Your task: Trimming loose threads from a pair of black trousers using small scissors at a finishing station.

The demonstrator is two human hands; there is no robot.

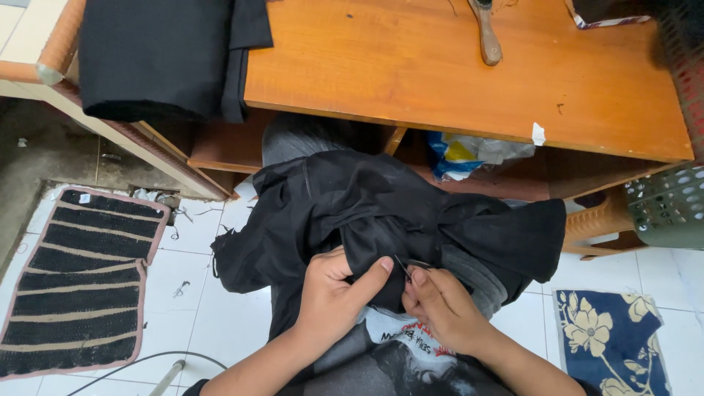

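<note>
While both hands pinch black cloth (381, 213), a blue-yellow bag (458, 152) sits under the table (440, 66)

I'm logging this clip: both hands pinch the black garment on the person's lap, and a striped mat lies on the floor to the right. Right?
Not quite. The head view shows the striped mat on the person's left; a blue floral mat lies right. The left hand and right hand do pinch the black garment.

White tiled floor (205, 308), striped mat (81, 279), orange wooden table (440, 66)

2 hands (334, 297) (440, 308), 2 mats (81, 279) (612, 341), 1 table (455, 73), 1 brush (485, 33)
</note>
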